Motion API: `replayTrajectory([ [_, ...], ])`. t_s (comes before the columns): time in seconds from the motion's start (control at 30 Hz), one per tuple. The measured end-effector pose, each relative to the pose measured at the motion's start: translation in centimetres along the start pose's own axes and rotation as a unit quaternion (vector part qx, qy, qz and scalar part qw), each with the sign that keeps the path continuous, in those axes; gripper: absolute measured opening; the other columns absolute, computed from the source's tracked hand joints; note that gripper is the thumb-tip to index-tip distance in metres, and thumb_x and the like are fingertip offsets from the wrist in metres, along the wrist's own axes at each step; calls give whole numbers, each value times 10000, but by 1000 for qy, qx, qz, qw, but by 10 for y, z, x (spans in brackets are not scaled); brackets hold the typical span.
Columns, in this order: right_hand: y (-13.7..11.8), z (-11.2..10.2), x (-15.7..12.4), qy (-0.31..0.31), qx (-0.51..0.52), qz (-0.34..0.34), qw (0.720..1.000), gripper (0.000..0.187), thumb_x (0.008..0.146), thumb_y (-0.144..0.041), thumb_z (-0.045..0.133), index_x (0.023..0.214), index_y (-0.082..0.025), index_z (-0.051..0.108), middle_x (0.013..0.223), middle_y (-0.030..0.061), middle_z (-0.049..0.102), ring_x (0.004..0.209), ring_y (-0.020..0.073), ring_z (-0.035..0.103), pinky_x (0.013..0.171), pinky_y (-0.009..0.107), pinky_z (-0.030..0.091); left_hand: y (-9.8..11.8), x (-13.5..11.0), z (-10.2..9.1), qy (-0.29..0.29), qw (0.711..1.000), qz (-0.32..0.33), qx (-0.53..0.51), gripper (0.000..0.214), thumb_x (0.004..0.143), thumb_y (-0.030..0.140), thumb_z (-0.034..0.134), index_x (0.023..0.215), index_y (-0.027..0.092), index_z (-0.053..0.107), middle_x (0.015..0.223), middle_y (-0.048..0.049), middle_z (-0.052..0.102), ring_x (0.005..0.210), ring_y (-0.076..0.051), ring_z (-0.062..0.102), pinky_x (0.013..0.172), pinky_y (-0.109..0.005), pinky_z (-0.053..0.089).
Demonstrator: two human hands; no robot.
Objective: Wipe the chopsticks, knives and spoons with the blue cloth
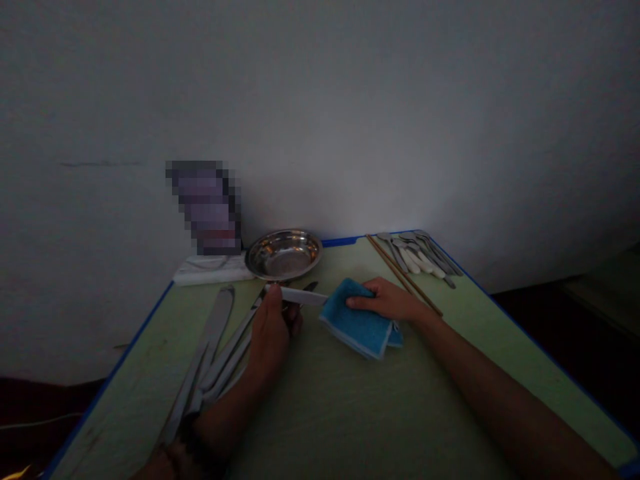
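Observation:
Pinched in my left hand (273,333) is a pale, flat strip that looks like a table knife (303,296). Its far end disappears into a blue cloth (356,323), so the tip is hidden. My right hand (387,300) is closed on that cloth, thumb on top, folded around the knife's end. Both hands are above the table's middle. Under and left of my left forearm lie several metal knives (215,327), partly covered by the arm. Just behind my left fingers shows the dark tip of another piece of cutlery (311,287).
A shiny metal bowl (285,260) stands at the back against the wall. Left of it, a blurred phone-like screen (207,210) leans over a white block (213,268). Chopsticks (400,270) and several spoons and forks (420,255) lie back right. The green table (500,347) has blue edges.

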State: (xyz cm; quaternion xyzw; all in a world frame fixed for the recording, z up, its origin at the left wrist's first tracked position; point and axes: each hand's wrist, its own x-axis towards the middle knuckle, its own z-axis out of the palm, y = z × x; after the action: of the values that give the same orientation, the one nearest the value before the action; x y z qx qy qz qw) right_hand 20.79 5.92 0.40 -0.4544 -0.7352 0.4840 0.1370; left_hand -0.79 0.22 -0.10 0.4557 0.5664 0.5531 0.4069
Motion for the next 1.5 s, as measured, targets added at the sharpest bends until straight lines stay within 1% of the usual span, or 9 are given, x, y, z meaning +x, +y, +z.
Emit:
replayTrajectory([
  [0.3, -16, 1, 21, -128, 44, 12, 991, 465, 696, -582, 594, 848, -144, 628, 650, -1, 609, 481, 66, 502, 456, 193, 406, 6, -3, 2, -45, 991, 26, 122, 363, 775, 454, 526, 533, 184, 507, 492, 33, 489, 475, -140, 444, 444, -241, 312],
  [0.47, -28, 12, 33, -149, 49, -26, 987, 445, 738, -581, 547, 793, -143, 602, 614, -21, 574, 470, 59, 479, 443, 180, 387, 4, -1, -4, -28, 988, 32, 146, 395, 811, 464, 460, 532, 188, 508, 504, 28, 504, 508, -159, 462, 490, -260, 334],
  [0.7, -10, -10, -5, -178, 53, 17, 982, 425, 777, -565, 502, 713, -147, 541, 565, -39, 498, 448, 54, 454, 418, 174, 379, -8, 2, -2, -7, 999, 8, 51, 422, 874, 422, 388, 515, 202, 399, 440, 50, 385, 410, -111, 381, 392, -223, 296],
  [0.83, 3, -27, -31, -146, 37, 42, 988, 432, 778, -570, 493, 682, -149, 512, 558, -43, 477, 449, 52, 445, 429, 179, 386, -3, -1, 3, -2, 998, -16, -67, 399, 871, 389, 418, 520, 207, 368, 435, 70, 324, 365, -90, 330, 342, -201, 281],
  [1.1, 30, -52, -67, -69, 58, 74, 993, 372, 763, -511, 562, 766, -139, 568, 618, -19, 532, 510, 63, 492, 473, 183, 413, 7, -3, 5, 45, 989, -32, -141, 385, 859, 358, 444, 511, 205, 391, 439, 70, 344, 349, -87, 379, 315, -195, 344],
  [1.23, 33, -46, -78, -16, 85, 82, 993, 359, 786, -488, 545, 883, -145, 595, 723, 27, 616, 579, 98, 555, 550, 233, 467, 14, 1, 5, 76, 975, -73, -197, 339, 834, 291, 451, 511, 203, 397, 437, 70, 373, 335, -83, 354, 298, -201, 355],
  [1.33, 23, -34, -82, -10, 8, 28, 1000, 378, 788, -487, 538, 939, -147, 603, 831, 60, 641, 695, 139, 593, 618, 265, 491, 21, 0, 7, 74, 965, -94, -233, 323, 822, 256, 429, 506, 201, 395, 421, 78, 337, 325, -78, 322, 296, -200, 351],
  [1.4, 14, -29, -83, -1, -40, -6, 999, 472, 769, -465, 575, 1130, -163, 544, 1008, 91, 632, 854, 169, 602, 736, 300, 501, 23, -1, 8, 73, 959, -101, -256, 318, 817, 263, 429, 508, 203, 387, 424, 81, 318, 323, -77, 305, 298, -205, 355],
  [1.5, -2, -27, -82, 152, -108, -34, 982, 627, 782, -441, 567, 1316, -176, 374, 1207, 134, 546, 1020, 203, 561, 860, 366, 477, 20, -2, 8, 55, 969, -68, -233, 321, 825, 297, 437, 520, 207, 388, 442, 76, 338, 333, -85, 336, 307, -212, 365],
])
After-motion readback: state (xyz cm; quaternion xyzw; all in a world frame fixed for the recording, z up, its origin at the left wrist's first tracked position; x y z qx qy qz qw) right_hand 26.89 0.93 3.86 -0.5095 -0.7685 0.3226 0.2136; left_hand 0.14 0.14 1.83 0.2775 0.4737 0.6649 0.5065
